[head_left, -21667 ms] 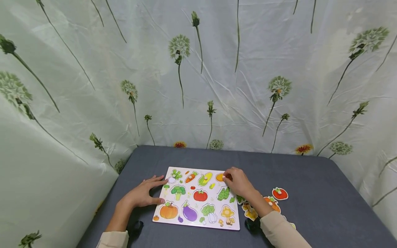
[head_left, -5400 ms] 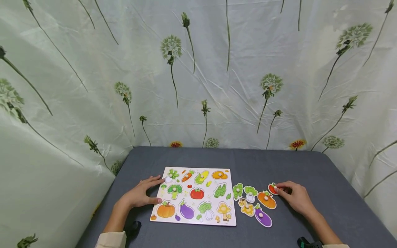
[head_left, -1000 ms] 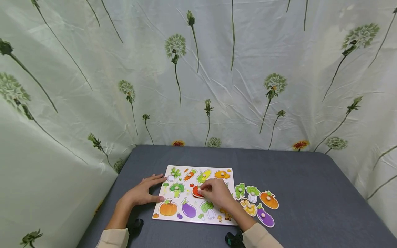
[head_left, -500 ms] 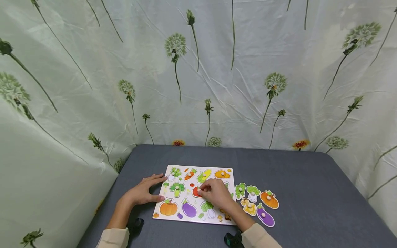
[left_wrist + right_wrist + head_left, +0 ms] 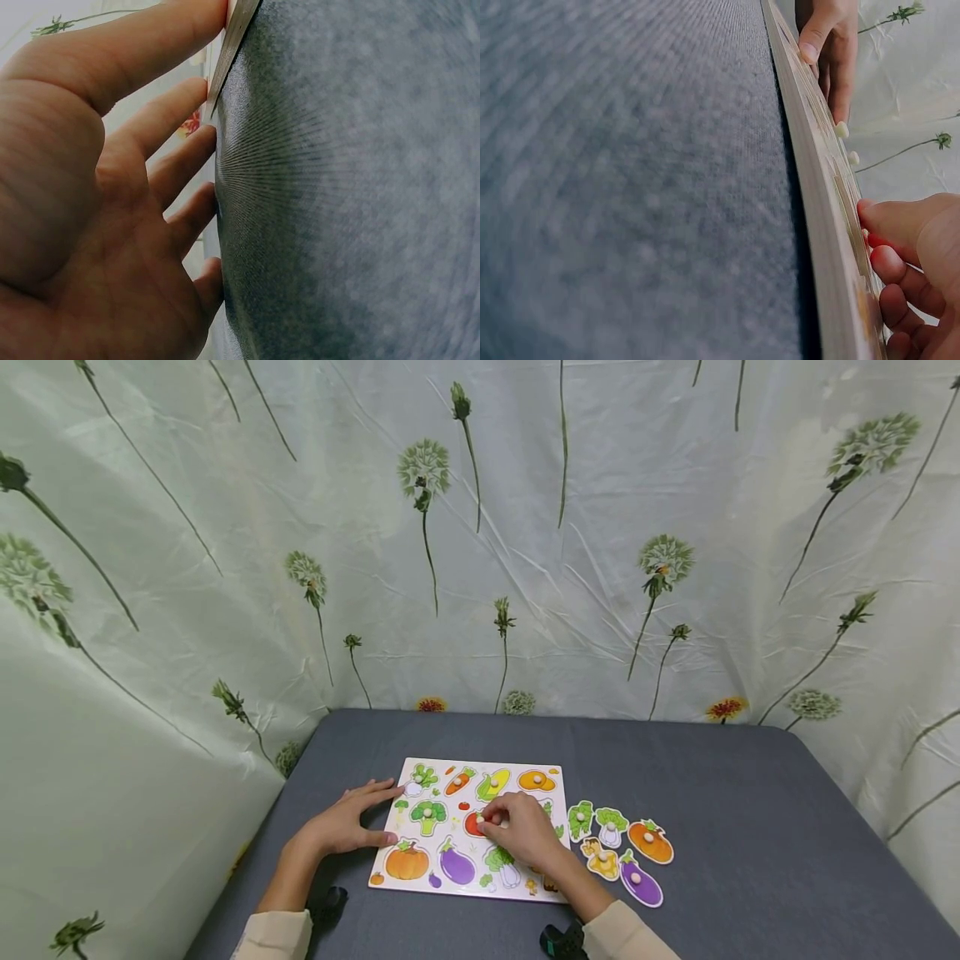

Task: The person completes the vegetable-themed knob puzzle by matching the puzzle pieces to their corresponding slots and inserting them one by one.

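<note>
A white vegetable puzzle board (image 5: 437, 845) lies on the grey table. My right hand (image 5: 528, 835) pinches the knob of a red tomato piece (image 5: 472, 823) at the tomato spot in the board's middle. In the right wrist view, thumb and forefinger of the right hand (image 5: 930, 255) meet close over the board's face. My left hand (image 5: 337, 821) rests against the board's left edge with fingers spread and fairly straight. The left wrist view shows the left hand's thumb (image 5: 150, 45) at the board's side. Turnip, carrot, corn, potato and broccoli pieces with knobs sit in the board.
Right of the board lie loose knobbed pieces: green peas (image 5: 580, 821), bok choy (image 5: 612, 827), pumpkin (image 5: 651, 842), mushroom (image 5: 602, 863) and eggplant (image 5: 641, 885). A floral curtain (image 5: 585, 568) hangs behind the grey table (image 5: 750, 827).
Earlier the right hand was at the potato, then took the tomato piece from right of the board and brought it over. The tomato, tilted a second ago, now lies flatter. The left hand stays put.
</note>
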The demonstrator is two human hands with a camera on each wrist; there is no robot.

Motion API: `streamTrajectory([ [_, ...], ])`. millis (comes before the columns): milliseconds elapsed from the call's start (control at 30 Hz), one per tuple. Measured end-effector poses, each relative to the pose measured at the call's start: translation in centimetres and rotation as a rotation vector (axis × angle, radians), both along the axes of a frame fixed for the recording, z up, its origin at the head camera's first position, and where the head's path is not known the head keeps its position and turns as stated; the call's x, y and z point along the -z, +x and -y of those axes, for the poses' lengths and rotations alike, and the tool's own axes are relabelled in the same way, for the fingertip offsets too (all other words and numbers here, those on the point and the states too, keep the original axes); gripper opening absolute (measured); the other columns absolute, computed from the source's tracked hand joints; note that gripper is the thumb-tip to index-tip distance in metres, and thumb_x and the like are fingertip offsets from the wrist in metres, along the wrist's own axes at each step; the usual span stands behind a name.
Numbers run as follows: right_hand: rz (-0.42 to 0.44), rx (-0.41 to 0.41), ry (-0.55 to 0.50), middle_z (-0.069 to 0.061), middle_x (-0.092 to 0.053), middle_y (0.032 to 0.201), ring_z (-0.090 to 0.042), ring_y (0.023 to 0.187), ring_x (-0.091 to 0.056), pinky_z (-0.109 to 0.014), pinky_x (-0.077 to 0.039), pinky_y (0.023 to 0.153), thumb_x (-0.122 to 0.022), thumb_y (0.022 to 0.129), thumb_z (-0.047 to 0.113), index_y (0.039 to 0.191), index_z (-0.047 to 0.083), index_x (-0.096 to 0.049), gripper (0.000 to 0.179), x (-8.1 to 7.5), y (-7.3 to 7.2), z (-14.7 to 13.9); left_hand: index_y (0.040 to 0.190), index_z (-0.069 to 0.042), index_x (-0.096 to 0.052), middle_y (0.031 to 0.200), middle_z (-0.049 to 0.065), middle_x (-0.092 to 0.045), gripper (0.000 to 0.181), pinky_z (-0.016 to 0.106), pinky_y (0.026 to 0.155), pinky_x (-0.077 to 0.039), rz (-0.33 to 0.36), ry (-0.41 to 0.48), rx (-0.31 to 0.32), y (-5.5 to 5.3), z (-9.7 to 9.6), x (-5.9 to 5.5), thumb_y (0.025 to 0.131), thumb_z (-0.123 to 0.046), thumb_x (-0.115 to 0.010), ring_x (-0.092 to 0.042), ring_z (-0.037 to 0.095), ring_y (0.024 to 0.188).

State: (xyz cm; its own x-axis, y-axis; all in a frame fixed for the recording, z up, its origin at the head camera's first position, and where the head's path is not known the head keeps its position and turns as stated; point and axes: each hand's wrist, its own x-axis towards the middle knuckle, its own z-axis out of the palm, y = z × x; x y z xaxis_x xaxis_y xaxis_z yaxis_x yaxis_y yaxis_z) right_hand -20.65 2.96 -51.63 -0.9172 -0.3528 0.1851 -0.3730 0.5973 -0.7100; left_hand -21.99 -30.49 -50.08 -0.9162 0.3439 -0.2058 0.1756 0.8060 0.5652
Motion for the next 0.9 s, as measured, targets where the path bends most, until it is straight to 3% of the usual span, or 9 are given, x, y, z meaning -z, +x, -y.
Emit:
streamTrajectory([
  [400, 0.025, 0.045, -0.129, 0.006, -0.066, 0.078, -0.004, 0.07, -0.056, -0.019, -0.049, 0.065, -0.083, 0.088, 0.018, 0.1, 0.008, -0.079, 0.017, -1.1, 0.4, -2.2, 0.155, -0.02, -0.049, 0.167, 0.016, -0.034, 0.088, 0.074, 0.122, -0.003, 0.003, 0.022, 0.019, 0.1, 0.0, 0.0, 0.079, -0.047, -0.085, -0.016, 0.05, 0.156],
  [567, 0.03, 0.126, -0.122, 0.009, -0.064, 0.076, -0.004, 0.071, -0.057, -0.019, -0.047, 0.065, -0.084, 0.087, 0.02, 0.098, 0.011, -0.079, 0.015, -1.6, 0.7, -4.5, 0.155, -0.019, -0.05, 0.167, 0.017, -0.034, 0.086, 0.075, 0.121, -0.002, 0.002, 0.034, 0.023, 0.6, 0.0, 0.0, 0.081, -0.045, -0.085, -0.016, 0.052, 0.156],
  [900, -0.052, 0.268, -0.039, 0.009, -0.065, 0.078, -0.005, 0.073, -0.058, -0.021, -0.047, 0.063, -0.082, 0.088, 0.016, 0.098, 0.013, -0.079, 0.01, -2.1, 0.5, -10.9, 0.156, -0.019, -0.048, 0.167, 0.018, -0.032, 0.086, 0.076, 0.12, -0.003, 0.004, 0.002, 0.033, 0.6, -0.2, -0.4, 0.082, -0.046, -0.082, -0.017, 0.051, 0.156],
])
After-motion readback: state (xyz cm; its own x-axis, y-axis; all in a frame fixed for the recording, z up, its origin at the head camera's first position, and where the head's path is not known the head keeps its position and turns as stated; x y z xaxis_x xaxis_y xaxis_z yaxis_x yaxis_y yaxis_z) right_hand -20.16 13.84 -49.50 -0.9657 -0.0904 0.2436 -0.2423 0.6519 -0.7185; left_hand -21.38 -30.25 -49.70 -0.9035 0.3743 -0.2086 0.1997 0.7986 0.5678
